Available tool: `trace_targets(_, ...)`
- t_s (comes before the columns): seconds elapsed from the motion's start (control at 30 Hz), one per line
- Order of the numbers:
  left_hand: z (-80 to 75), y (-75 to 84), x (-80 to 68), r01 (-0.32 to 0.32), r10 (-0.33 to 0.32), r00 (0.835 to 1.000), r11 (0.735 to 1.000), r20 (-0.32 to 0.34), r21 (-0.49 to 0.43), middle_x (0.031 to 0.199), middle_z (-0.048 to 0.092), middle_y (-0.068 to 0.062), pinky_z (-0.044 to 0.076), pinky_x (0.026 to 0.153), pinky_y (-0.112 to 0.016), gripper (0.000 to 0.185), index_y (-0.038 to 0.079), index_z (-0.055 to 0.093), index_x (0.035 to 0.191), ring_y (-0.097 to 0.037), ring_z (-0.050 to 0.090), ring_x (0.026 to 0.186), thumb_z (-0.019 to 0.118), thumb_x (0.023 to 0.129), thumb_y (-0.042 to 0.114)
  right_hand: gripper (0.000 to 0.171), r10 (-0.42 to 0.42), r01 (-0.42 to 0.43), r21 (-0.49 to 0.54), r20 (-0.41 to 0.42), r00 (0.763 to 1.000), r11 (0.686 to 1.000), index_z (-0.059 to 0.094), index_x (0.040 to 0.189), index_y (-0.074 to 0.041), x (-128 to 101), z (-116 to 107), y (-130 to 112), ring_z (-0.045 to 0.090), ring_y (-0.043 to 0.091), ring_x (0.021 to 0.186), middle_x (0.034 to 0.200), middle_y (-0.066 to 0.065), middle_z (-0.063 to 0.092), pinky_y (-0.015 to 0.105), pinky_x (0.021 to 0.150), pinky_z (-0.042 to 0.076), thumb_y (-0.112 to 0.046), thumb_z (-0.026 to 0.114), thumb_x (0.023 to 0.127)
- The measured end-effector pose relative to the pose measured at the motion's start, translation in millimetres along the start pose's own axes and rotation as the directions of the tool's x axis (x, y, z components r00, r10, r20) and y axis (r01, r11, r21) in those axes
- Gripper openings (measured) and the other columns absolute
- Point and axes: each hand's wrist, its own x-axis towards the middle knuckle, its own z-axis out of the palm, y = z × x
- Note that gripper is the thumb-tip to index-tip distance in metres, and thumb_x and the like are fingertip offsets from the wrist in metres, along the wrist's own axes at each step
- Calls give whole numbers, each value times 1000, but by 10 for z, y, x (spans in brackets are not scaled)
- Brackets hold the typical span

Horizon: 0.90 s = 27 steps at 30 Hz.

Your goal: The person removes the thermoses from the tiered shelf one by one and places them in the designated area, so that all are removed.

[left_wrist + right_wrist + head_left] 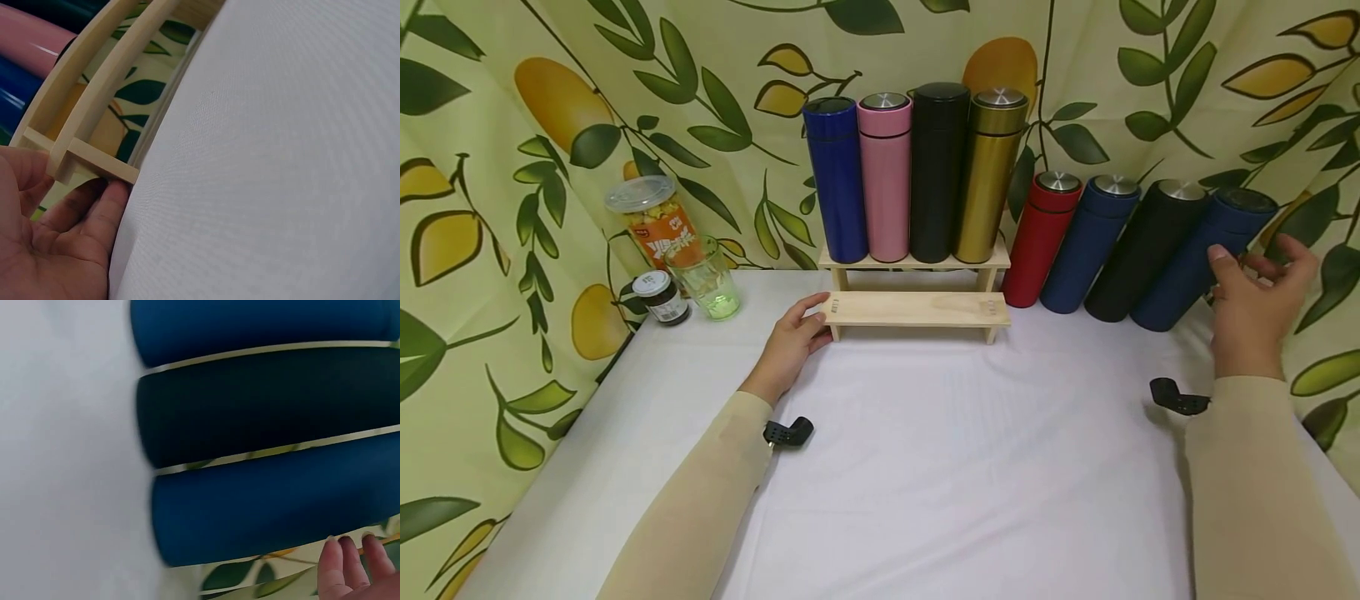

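Observation:
My left hand [796,343] is at the left end of a two-tier wooden rack [917,308], gripping the end of its lower step. In the left wrist view, the thumb lies by the board's end and the fingers [109,206] bend against the leg. On the upper tier stand a blue bottle [837,183], a pink one [886,179], a black one [938,175] and a gold one [991,179]. At the far right, my right hand [1258,308] is beside the rightmost dark blue bottle [1195,258], fingers spread near its upper part.
Between rack and right hand stand red [1041,242], blue [1090,246] and black [1146,250] bottles. At the back left are an orange-labelled snack tub [658,221], a green glass [707,279] and a small dark jar [662,300]. A leaf-patterned curtain [722,108] backs the white-covered table [970,467].

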Motion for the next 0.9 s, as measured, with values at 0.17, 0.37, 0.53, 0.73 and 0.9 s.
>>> trace_targets(0.17, 0, -12, 1, 0, 0, 1000, 1000, 0, -1, 163, 43, -26, 50, 114, -40, 48, 13, 46, 166, -35, 53, 144, 48, 118, 12, 66, -43, 46, 131, -24, 999, 990, 46, 154, -25, -130, 43, -253, 54, 10, 97, 125, 0, 50, 14, 69, 47, -18, 82, 100)
trace_targets(0.37, 5, 4, -12, -3, 3, 1000, 1000, 0, -9, 161, 45, -27, 51, 113, -41, 48, 13, 46, 165, -37, 55, 141, 48, 118, 12, 50, -107, 107, 228, -13, 994, 968, 55, 148, -18, -224, 135, -416, 65, 17, 99, 129, 8, 57, 17, 78, 56, -18, 78, 104)
trace_targets(0.53, -3, 17, -10, -9, 9, 1000, 1000, -2, -8, 160, 45, -26, 51, 113, -41, 47, 13, 47, 165, -37, 55, 141, 48, 118, 12, 37, -178, 139, 314, 101, 979, 939, 60, 143, -11, -288, 271, -451, 69, 25, 102, 133, 16, 61, 24, 83, 60, -22, 71, 109)
trace_targets(0.73, 1, 2, 6, -12, 12, 1000, 1000, 9, -10, 160, 46, -27, 50, 114, -42, 47, 12, 45, 166, -37, 54, 142, 47, 118, 11, 40, -203, 73, 461, 240, 949, 884, 59, 142, -3, -474, 464, -507, 69, 36, 110, 131, 24, 63, 34, 86, 61, -22, 71, 109)
trace_targets(0.9, 0, -1, -4, -7, 7, 1000, 1000, 5, -10, 160, 46, -27, 50, 114, -41, 47, 12, 45, 166, -37, 54, 142, 47, 118, 12, 44, -235, 45, 467, 358, 904, 883, 56, 145, 0, -686, 635, -499, 66, 39, 116, 133, 27, 63, 37, 90, 61, -24, 68, 111)
